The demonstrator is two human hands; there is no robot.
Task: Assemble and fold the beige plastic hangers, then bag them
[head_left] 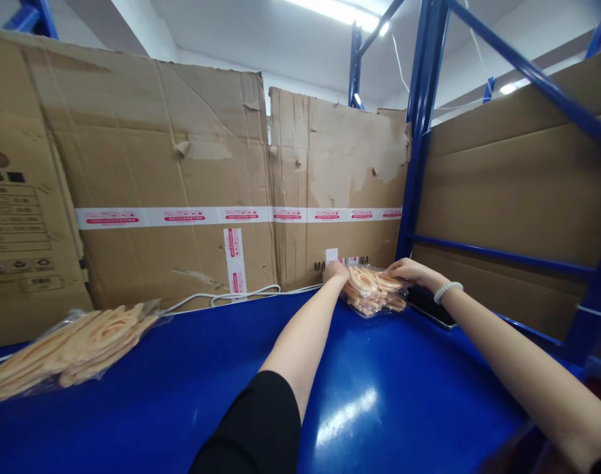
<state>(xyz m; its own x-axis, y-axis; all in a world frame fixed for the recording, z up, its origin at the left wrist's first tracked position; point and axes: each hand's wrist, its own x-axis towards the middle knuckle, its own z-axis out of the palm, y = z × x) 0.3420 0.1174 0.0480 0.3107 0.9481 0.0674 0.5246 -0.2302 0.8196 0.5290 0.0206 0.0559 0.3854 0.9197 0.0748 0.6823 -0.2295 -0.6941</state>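
Observation:
A clear plastic bag of pale tan, flat looped pieces (372,289) rests on the blue tabletop (261,368) near its back edge. Its exact contents I cannot make out. At the bag's upper left edge, my left hand (335,270) is closed on the plastic, its fingertips partly hidden. My right hand (411,271), with a pale bead bracelet (448,291) at the wrist, pinches the bag's upper right side. Farther left lies a second bag (100,339) of similar tan pieces, touched by neither hand.
Tall cardboard sheets (182,164) with a printed tape band stand along the back. A dark phone-like slab (431,311) lies beneath my right wrist. White cable (245,293) runs along the back edge. A blue rack post (418,131) rises at the right.

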